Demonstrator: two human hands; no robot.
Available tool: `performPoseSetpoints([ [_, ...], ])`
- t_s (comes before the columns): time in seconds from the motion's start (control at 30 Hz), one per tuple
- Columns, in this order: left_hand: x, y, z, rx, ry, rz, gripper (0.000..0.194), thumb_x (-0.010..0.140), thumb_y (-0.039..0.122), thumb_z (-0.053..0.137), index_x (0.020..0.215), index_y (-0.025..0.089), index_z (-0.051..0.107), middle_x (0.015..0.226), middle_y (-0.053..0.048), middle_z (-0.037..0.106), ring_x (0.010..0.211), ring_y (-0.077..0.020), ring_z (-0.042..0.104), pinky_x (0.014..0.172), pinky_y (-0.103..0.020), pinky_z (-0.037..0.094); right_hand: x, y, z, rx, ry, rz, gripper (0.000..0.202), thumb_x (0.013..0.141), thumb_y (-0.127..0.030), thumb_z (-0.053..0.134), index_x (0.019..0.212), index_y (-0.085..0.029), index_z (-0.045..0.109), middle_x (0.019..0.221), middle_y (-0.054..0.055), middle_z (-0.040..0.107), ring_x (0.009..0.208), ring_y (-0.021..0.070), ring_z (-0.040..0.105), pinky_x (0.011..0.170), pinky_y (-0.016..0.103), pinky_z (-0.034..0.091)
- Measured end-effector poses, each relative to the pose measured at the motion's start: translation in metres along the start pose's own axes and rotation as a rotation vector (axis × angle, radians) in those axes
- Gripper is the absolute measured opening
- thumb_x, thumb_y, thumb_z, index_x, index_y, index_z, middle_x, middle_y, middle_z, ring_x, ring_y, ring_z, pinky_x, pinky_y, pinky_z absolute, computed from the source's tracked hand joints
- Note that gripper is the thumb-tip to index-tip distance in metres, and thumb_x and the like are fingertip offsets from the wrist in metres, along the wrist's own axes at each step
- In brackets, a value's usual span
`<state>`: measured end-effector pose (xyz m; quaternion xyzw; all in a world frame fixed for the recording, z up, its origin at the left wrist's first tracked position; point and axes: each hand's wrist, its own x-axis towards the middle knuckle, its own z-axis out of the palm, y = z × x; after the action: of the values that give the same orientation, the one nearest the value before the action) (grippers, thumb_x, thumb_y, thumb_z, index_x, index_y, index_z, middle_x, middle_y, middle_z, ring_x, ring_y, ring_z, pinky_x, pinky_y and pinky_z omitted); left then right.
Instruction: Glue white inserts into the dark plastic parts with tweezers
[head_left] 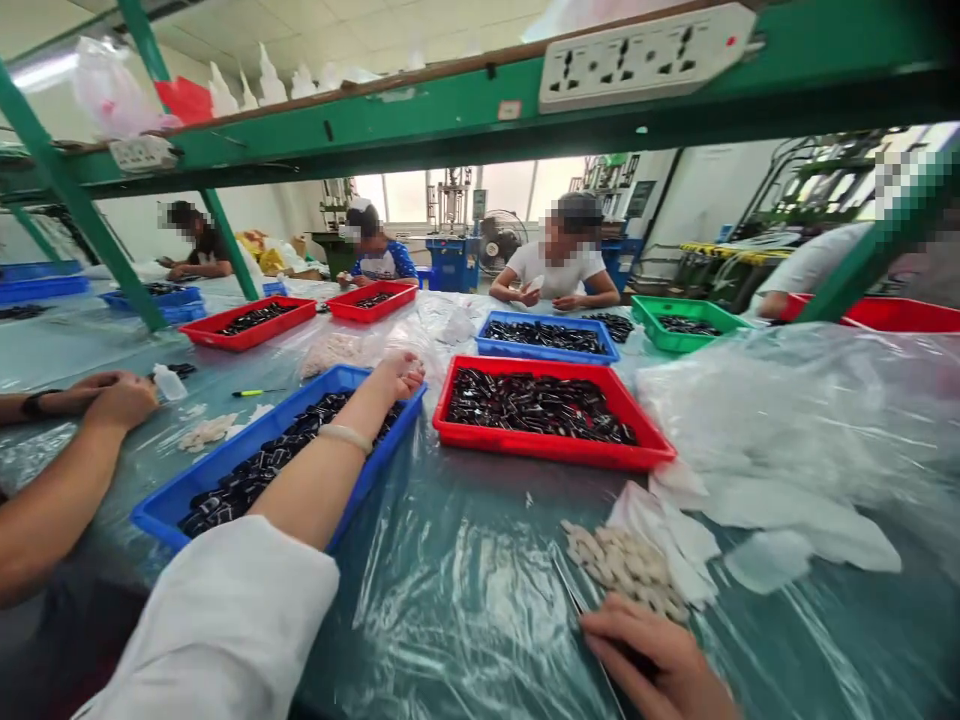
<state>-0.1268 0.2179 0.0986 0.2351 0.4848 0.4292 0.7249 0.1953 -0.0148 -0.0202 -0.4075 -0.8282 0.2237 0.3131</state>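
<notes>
My left arm reaches across a blue tray (187, 537) heaped with small black parts (255, 470). Above the tray's far right corner, my left hand (403, 374) has its fingers curled closed; whatever is inside them is too small to make out. At the lower right, my right hand (656, 650) grips a pair of tweezers (570, 585), with the tips pointing away from me. Just beyond that hand lies a pile of small cream-coloured pieces (622, 560) beside a crumpled white cloth (667, 540).
A red tray (555, 452) of black parts stands ahead, with another blue tray (547, 350) behind it. Clear plastic sheeting (810, 410) is bunched on the right. A co-worker's hands (120, 400) are at left, near a small bottle (169, 382). A green shelf beam (420, 112) crosses overhead.
</notes>
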Motion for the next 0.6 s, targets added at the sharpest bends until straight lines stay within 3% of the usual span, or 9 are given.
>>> performPoseSetpoints([
  [0.13, -0.026, -0.039, 0.023, 0.174, -0.029, 0.009, 0.033, 0.086, 0.033, 0.05, 0.114, 0.015, 0.051, 0.113, -0.008, 0.054, 0.096, -0.019, 0.056, 0.08, -0.039, 0.048, 0.005, -0.01, -0.002, -0.007, 0.003, 0.025, 0.028, 0.089, -0.033, 0.043, 0.08, -0.018, 0.065, 0.067, 0.004, 0.059, 0.06, 0.0145, 0.057, 0.054, 0.025, 0.044],
  [0.4, -0.043, -0.172, 0.076, 0.766, 0.04, 0.047, 0.034, 0.086, 0.033, 0.05, 0.114, 0.015, 0.051, 0.113, -0.008, 0.054, 0.096, -0.019, 0.056, 0.081, -0.04, 0.048, -0.002, -0.01, -0.001, -0.028, 0.007, 0.003, 0.027, 0.091, -0.033, 0.044, 0.08, -0.015, 0.061, 0.068, 0.0, 0.055, 0.062, 0.0109, 0.054, 0.057, 0.025, 0.044],
  [0.5, -0.041, -0.194, 0.088, 1.018, 0.101, 0.174, 0.032, 0.086, 0.033, 0.05, 0.113, 0.016, 0.051, 0.115, -0.008, 0.053, 0.097, -0.0192, 0.055, 0.082, -0.039, 0.048, -0.002, -0.008, 0.0, -0.046, 0.005, -0.001, 0.023, 0.09, -0.032, 0.048, 0.082, -0.014, 0.059, 0.073, -0.002, 0.057, 0.064, 0.0097, 0.055, 0.061, 0.026, 0.047],
  [0.6, -0.042, -0.199, 0.095, 1.249, 0.132, 0.287, 0.031, 0.086, 0.033, 0.049, 0.113, 0.018, 0.052, 0.116, -0.008, 0.053, 0.099, -0.0189, 0.055, 0.083, -0.039, 0.047, -0.003, -0.006, 0.001, -0.063, -0.007, 0.0, 0.02, 0.089, -0.031, 0.05, 0.084, -0.014, 0.059, 0.079, 0.0, 0.06, 0.068, 0.0101, 0.057, 0.063, 0.027, 0.049],
])
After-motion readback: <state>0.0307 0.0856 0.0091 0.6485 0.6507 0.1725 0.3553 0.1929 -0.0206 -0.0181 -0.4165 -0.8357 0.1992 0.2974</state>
